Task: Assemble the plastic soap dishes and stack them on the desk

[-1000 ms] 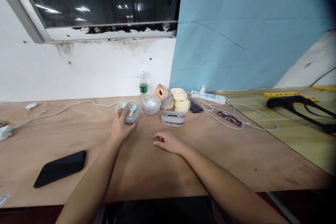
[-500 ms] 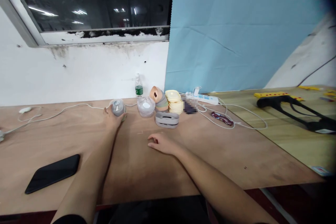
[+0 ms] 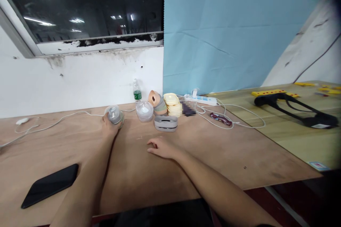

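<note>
Near the desk's (image 3: 207,159) back edge, left of its middle, the left hand (image 3: 109,127) wraps translucent lids (image 3: 114,114), not yet let go; the right hand (image 3: 162,147) lies empty, loosely curled. Clear bowls (image 3: 144,111) and cream trays (image 3: 172,104) already stand stacked; a gray ring (image 3: 165,125) sits just in front, outside those stacks.

Bright reflections across dark window (image 3: 90,5)

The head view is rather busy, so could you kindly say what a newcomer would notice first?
Probably the large blue sheet right of the dark window. Next might come the left hand around a grey container toward the table's back, then the black phone lying front left.
</note>
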Motion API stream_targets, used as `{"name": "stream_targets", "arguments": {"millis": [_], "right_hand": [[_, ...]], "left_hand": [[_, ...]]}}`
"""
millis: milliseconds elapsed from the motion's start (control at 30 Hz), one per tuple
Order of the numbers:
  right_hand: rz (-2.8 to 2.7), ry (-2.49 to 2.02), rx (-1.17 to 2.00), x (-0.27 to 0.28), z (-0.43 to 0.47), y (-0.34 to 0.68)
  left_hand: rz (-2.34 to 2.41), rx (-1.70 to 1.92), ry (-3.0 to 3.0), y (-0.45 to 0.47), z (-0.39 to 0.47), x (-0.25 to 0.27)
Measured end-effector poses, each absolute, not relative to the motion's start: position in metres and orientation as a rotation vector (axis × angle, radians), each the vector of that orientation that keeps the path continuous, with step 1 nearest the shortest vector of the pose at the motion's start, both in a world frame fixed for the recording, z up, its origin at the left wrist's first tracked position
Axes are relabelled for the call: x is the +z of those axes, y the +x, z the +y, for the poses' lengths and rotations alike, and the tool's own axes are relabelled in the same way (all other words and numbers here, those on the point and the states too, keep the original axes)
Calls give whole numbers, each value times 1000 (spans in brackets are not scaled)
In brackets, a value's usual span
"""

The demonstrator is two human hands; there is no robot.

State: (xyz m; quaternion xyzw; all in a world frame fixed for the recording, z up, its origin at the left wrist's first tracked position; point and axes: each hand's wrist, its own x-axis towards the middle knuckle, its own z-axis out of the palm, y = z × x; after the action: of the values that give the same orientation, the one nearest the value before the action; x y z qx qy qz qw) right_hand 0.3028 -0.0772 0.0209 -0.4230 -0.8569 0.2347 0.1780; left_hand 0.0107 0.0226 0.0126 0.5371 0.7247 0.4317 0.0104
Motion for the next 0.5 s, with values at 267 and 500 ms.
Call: {"name": "stream_targets", "arguments": {"millis": [267, 500], "right_hand": [[-2184, -1204, 554, 32, -69, 314], [-1740, -1237, 267, 43, -46, 352]], "left_hand": [[2274, 1395, 1702, -22, -16, 18], [2242, 1483, 1753, -35, -35, 21]]}}
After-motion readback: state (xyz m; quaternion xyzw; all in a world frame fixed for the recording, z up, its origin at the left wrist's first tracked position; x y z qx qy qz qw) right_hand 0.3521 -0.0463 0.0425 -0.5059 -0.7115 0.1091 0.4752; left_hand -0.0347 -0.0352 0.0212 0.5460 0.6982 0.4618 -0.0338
